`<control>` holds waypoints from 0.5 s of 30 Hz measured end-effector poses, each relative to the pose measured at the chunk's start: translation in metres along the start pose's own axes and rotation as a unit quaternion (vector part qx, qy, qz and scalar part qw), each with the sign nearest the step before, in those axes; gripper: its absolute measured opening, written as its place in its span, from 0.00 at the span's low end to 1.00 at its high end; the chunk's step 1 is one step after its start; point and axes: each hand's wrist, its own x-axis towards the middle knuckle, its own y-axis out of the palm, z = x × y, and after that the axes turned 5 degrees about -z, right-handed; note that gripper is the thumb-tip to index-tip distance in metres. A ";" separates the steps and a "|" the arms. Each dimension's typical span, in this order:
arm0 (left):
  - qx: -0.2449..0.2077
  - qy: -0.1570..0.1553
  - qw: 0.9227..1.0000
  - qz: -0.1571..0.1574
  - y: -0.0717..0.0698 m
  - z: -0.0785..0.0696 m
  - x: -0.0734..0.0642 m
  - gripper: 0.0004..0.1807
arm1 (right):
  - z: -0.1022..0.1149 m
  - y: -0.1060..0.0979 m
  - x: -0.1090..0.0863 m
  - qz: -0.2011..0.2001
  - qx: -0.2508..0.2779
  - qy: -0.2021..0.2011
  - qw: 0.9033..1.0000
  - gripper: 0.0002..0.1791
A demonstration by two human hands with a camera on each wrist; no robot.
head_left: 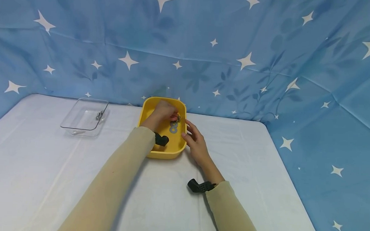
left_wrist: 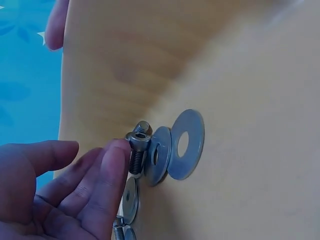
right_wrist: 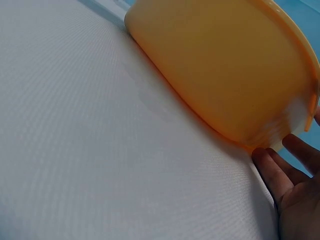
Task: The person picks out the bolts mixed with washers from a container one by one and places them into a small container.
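Inside a yellow plastic bin (head_left: pixel 163 155), my left hand (head_left: pixel 165 110) reaches down to small metal hardware by the right wall. The left wrist view shows its fingertips touching a socket-head bolt (left_wrist: pixel 138 145), with the thumb (left_wrist: pixel 57 154) held apart. A second bolt (left_wrist: pixel 143 125) lies just behind that one. Beside them lean two flat washers (left_wrist: pixel 195 162), and more washers and a bolt (left_wrist: pixel 118 229) are lower down. My right hand (head_left: pixel 197 148) holds the bin's right wall, thumb at the rim and fingers (right_wrist: pixel 272 172) against the outside.
A clear dish (head_left: pixel 79 128) stands to the left on the white-covered table (head_left: pixel 169 197), with small metal bolts (head_left: pixel 99 115) in its right side. A blue star-patterned cloth (head_left: pixel 188 43) hangs behind the table. Each wrist wears a black camera mount (head_left: pixel 200 186).
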 end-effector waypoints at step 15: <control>-0.002 -0.005 0.999 0.034 0.000 -0.002 -0.003 0.14 | -0.009 0.002 0.002 -0.023 -0.005 -0.012 1.000 0.30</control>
